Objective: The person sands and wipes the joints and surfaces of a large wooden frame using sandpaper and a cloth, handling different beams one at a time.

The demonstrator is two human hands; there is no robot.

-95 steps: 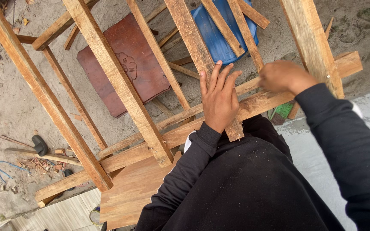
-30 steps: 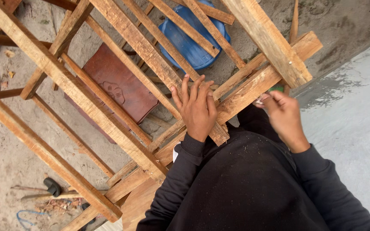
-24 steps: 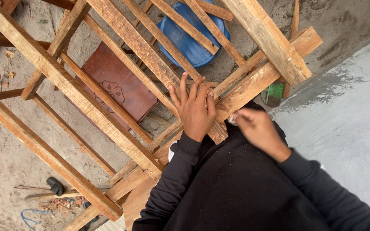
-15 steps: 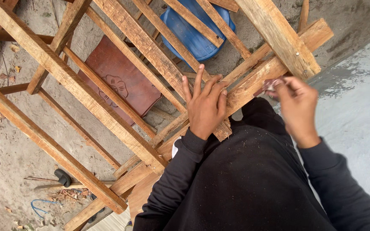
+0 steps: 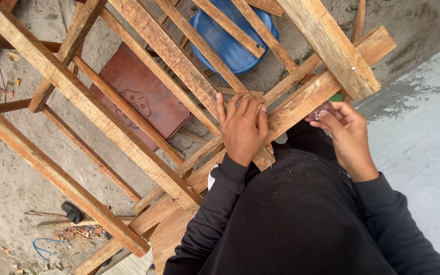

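Note:
My left hand (image 5: 244, 128) lies flat, fingers spread, on a wooden slat of a rough timber frame (image 5: 128, 147). My right hand (image 5: 350, 137) pinches a small reddish-brown piece, likely sandpaper (image 5: 322, 109), against the edge of the frame's long beam (image 5: 311, 97). Both arms wear black sleeves. A thick cross plank (image 5: 332, 46) with a nail head passes just above my right hand.
Below the frame lie a blue plastic basin (image 5: 230, 43) and a reddish-brown board with a flower carving (image 5: 141, 97) on sandy ground. A hammer (image 5: 70, 214) and a blue cord (image 5: 44, 247) lie at lower left. Grey concrete (image 5: 423, 142) spreads to the right.
My right hand swung away from the beam toward my body and came back to the beam's edge with the small piece. My left hand stayed pressed on the slat. The view shifted slightly.

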